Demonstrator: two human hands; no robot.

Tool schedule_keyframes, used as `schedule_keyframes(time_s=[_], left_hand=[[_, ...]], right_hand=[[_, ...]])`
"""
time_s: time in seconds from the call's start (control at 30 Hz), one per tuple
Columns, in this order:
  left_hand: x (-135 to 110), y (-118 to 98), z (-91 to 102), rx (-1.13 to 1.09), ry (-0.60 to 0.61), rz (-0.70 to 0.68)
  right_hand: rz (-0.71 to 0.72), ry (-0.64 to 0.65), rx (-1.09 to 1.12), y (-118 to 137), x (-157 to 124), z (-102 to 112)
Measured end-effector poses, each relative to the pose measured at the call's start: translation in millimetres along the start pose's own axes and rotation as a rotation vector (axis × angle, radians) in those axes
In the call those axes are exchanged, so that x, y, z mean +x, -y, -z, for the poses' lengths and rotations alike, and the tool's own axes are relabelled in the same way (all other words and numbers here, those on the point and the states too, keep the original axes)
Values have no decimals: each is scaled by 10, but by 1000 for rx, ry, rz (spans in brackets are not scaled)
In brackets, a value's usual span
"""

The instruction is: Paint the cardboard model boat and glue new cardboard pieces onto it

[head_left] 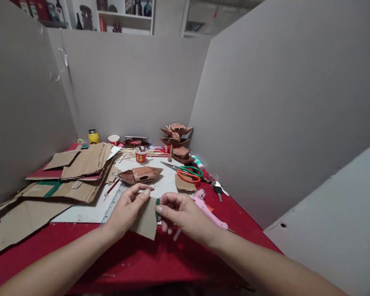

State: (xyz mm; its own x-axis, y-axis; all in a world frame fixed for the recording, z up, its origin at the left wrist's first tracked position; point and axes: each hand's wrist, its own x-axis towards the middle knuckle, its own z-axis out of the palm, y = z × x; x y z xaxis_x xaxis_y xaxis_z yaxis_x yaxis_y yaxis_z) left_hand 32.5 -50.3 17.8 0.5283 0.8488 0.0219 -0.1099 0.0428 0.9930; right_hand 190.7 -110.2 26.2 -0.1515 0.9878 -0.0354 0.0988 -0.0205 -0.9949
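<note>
Between my two hands is a piece of cardboard, tilted above the front of the table. My left hand grips its left side, thumb on top. At its right edge runs a strip of green tape, which my right hand pinches between thumb and fingers. Just beyond my hands a brown model boat with a roofed cabin rests on a white board. Scissors with green and orange handles lie to the right of the boat. A pink glue gun lies beside my right hand.
Stacked cardboard covers the left side. A pencil, a red paper cup and thin sticks are on the board. More model boats stand at the back right, near keys. Grey partitions enclose the red-covered table.
</note>
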Motion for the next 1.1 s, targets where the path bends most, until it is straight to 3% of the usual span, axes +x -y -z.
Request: schedule_keyframes(time_s=[0.13,0.27,0.43,0.5,0.67,0.8,0.9,1.1], left_hand=[[37,36,4,-148,217,144],[54,128,26,-128,188,164],[7,179,97,-36,147,132],[3,188,125,4,124,71],[21,190,121,65,216,-57],[18,217,100,241,231,-175],[12,284,136,403,189,-325],[37,388,235,605,261,-692]], right_hand=[[139,-150,13,38,-62,28],[253,-304,-117,-107,-51,-71],[165,-314,47,-268,-11,-131],[105,-328,139,-289,-5,-111],[-33,-145,425,-339,13,-66],[-60,-107,545,-369,12,-57],[-66,-116,588,-370,8,-47],[-101,-114,644,-362,25,-44]])
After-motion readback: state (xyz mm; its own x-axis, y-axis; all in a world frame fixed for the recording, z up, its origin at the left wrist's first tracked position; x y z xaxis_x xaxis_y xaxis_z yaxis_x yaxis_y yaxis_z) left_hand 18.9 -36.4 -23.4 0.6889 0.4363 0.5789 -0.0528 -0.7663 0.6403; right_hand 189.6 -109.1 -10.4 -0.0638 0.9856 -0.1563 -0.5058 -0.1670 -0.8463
